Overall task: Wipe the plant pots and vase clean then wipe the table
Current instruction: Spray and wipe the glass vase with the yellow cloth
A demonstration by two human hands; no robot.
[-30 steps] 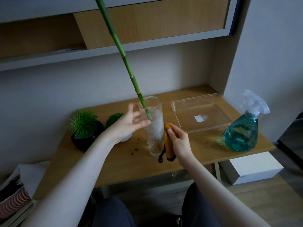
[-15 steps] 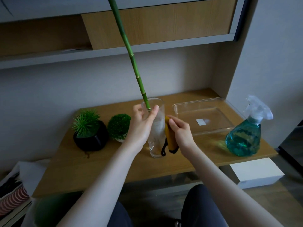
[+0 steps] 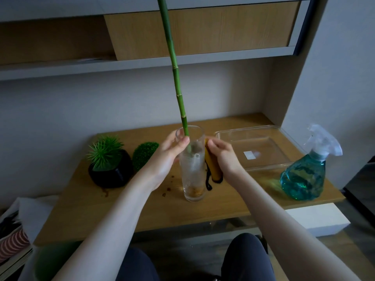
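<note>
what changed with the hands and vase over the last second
The left hand moved from beside the vase to grip it near the rim, thumb by the bamboo stem. The right hand slid the yellow cloth up the vase's side. Vase, pots, tray and spray bottle stayed put.

Clear, smeared glass vase (image 3: 192, 165); matt wood-grain tabletop (image 3: 125, 207); glossy black pot (image 3: 110, 175); transparent plastic tray (image 3: 253, 151); translucent plastic spray bottle (image 3: 304, 175); smooth, jointed green stalk (image 3: 174, 74).
</note>
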